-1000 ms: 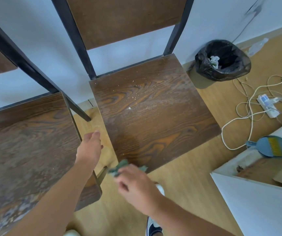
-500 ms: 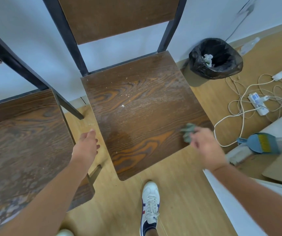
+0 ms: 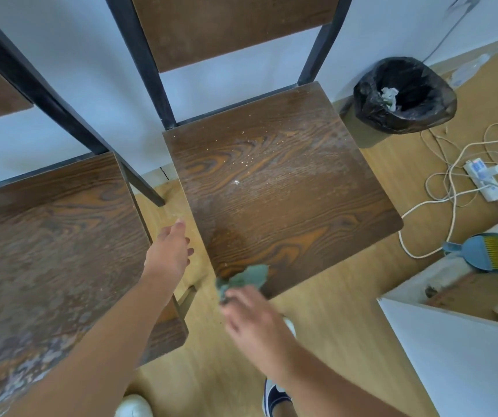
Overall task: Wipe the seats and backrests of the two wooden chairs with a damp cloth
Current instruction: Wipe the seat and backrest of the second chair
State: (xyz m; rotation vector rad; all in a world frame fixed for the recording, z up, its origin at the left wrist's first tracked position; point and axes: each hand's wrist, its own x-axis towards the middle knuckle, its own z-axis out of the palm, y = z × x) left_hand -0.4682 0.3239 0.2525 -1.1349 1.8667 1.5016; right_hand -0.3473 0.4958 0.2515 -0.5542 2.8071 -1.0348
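Note:
Two dark wooden chairs with black metal frames stand side by side against a white wall. The right chair's seat (image 3: 284,188) shows pale dust and crumbs toward the back and a darker damp band along the front. Its backrest (image 3: 229,28) rises above. The left chair's seat (image 3: 49,248) is blotchy and dusty. My right hand (image 3: 253,323) grips a crumpled grey-green cloth (image 3: 243,279) at the front left corner of the right seat. My left hand (image 3: 171,251) hovers with fingers loosely extended over the gap between the two seats, holding nothing.
A black-lined waste bin (image 3: 404,94) stands by the wall to the right. White cables and a power strip (image 3: 482,179) lie on the wooden floor. A blue dustpan with brush (image 3: 494,252) rests near a white board (image 3: 458,356). My shoes (image 3: 276,398) are below.
My right hand swept the cloth from the seat's front left corner to its right front edge, then back to the front left corner. My left hand stayed between the chairs.

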